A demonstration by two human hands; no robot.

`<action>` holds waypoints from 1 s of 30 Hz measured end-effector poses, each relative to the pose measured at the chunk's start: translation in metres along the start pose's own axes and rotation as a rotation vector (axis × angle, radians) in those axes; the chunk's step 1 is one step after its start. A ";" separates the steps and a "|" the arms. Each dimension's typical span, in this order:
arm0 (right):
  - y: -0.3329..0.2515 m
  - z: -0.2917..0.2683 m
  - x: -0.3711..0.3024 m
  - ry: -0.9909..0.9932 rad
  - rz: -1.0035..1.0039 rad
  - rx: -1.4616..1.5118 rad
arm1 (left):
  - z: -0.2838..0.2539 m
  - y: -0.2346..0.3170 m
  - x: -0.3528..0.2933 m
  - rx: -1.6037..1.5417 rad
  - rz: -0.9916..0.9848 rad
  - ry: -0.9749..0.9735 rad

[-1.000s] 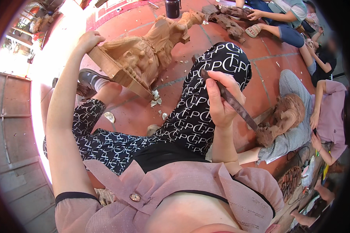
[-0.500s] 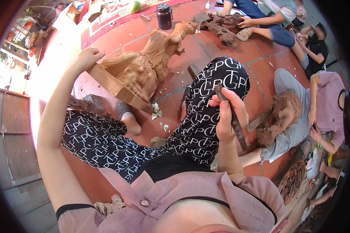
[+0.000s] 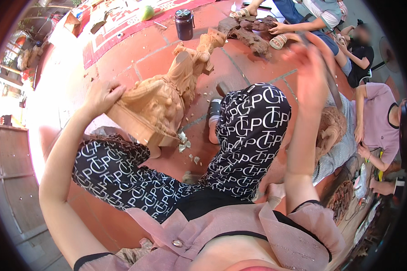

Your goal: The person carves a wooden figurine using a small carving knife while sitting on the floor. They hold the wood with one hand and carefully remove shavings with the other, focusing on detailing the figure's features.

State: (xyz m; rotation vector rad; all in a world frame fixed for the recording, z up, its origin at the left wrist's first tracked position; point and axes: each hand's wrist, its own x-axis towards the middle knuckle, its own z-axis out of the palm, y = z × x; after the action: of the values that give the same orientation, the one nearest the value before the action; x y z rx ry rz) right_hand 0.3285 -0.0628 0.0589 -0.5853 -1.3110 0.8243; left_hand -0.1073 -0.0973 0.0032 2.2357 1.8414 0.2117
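Note:
A light-brown carved wooden statue (image 3: pixel 153 101) lies tilted on the floor between my legs, its flat base toward me and its narrow end pointing away. My left hand (image 3: pixel 105 95) is closed round the base's left edge, the thumb on the near side. Out to the right, my right hand (image 3: pixel 307 67) is raised above my knee, apart from the statue and smeared by motion. A dark flat metal bar (image 3: pixel 326 67) shows as a blurred strip along its fingers.
Pale wood chips (image 3: pixel 184 142) are scattered on the red tiles. Farther off stand a dark flask (image 3: pixel 184 25) and a green round fruit (image 3: pixel 145 12) on a red mat (image 3: pixel 115 36). A co-worker with a root-like wood piece (image 3: pixel 330 128) sits close on my right; others sit beyond dark gnarled wood (image 3: pixel 248 38).
My right hand has swung up and away from me with the metal bar. My left hand has shifted its hold on the statue's base, which now sits at a slightly different tilt.

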 end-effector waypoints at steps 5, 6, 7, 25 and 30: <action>0.102 0.017 0.062 -0.363 0.402 -0.173 | -0.004 -0.003 0.004 -0.254 0.019 -0.002; 0.114 0.021 0.067 -0.444 0.430 -0.223 | -0.007 0.000 0.004 -0.300 -0.007 0.001; 0.122 0.027 0.076 -0.527 0.484 -0.308 | -0.012 0.004 0.004 -0.348 -0.035 0.004; 0.255 0.157 0.065 -1.033 0.269 -0.333 | -0.022 -0.005 -0.001 -0.259 -0.119 0.149; 0.266 0.149 0.060 -0.961 0.249 -0.263 | -0.018 -0.003 0.004 -0.314 -0.119 0.149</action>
State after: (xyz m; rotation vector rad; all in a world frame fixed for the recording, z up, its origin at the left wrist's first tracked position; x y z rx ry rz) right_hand 0.1348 0.1320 -0.0854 -0.5816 -2.2767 1.2180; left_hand -0.1137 -0.0912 0.0195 1.9373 1.8565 0.6147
